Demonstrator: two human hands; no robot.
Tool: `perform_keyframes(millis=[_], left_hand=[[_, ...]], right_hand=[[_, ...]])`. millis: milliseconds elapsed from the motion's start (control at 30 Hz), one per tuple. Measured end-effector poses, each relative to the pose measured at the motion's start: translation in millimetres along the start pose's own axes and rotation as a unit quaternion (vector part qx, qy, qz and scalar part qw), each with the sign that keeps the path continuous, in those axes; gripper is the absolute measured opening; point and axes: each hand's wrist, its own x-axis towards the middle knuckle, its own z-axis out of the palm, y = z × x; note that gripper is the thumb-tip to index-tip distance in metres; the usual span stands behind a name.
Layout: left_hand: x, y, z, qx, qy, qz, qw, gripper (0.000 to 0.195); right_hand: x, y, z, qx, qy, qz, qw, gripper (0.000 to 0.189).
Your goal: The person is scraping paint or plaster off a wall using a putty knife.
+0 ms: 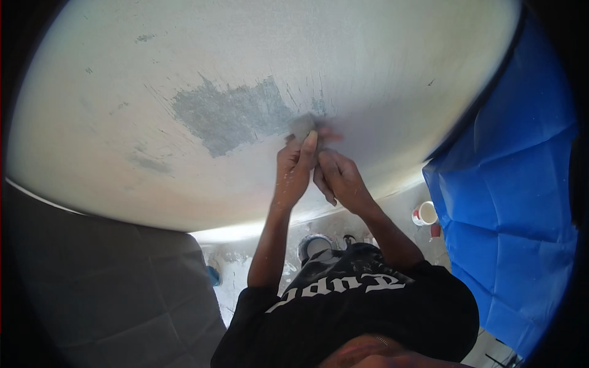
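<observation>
A large, curved, pale panel [221,184] spreads before me, with a rough grey patch [234,115] and fine scratches. My left hand [297,158] is closed, its thumb pressing a small, blurred grey flat piece [302,126] near the patch's right end. Just right of that piece, a blurred reddish thing [333,136] shows against the panel; its kind is unclear. My right hand [338,172] is beside the left, with bent fingers close to the left thumb. Whether it grips anything is hidden. Pale specks dot my left wrist.
A dark grey sheet [124,280] hangs at lower left and a blue tarp [511,207] at right. On the floor below are a white bucket [429,213], a small red container [435,230], a round basin [303,246] and a blue container [213,275].
</observation>
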Motion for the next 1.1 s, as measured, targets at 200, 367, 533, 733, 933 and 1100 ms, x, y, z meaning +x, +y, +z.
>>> perform_keyframes(millis=[200, 367, 533, 733, 933, 1100], left_hand=[[-103.6, -52.6, -76.0, -0.045, 0.057, -0.143, 0.987, 0.071], [-261.1, -235.7, -160.5, 0.02, 0.233, -0.41, 0.881, 0.084], [-460.9, -340.0, -204.7, -0.001, 0.297, -0.672, 0.678, 0.098], [-547.5, -309.5, -209.5, -0.02, 0.246, -0.724, 0.644, 0.099], [-448.0, -314.5, -232.2, -0.016, 0.237, -0.65, 0.722, 0.099], [-335.3, -313.6, -242.3, 0.063, 0.251, -0.564, 0.785, 0.093]], right_hand=[[-8.8, -9.4, -4.0, 0.03, 0.066, 0.115, 0.991, 0.038], [-3.5, -16.5, 2.8, 0.095, 0.02, 0.09, 0.991, 0.042], [-5.4, -8.8, 5.6, 0.082, 0.052, 0.106, 0.99, 0.041], [-3.5, -1.8, 7.9, 0.101, 0.083, 0.16, 0.978, 0.042], [5.4, -18.9, -9.7, 0.098, 0.096, 0.036, 0.99, 0.04], [-3.2, -12.8, -16.2, 0.03, 0.077, 0.051, 0.995, 0.036]])
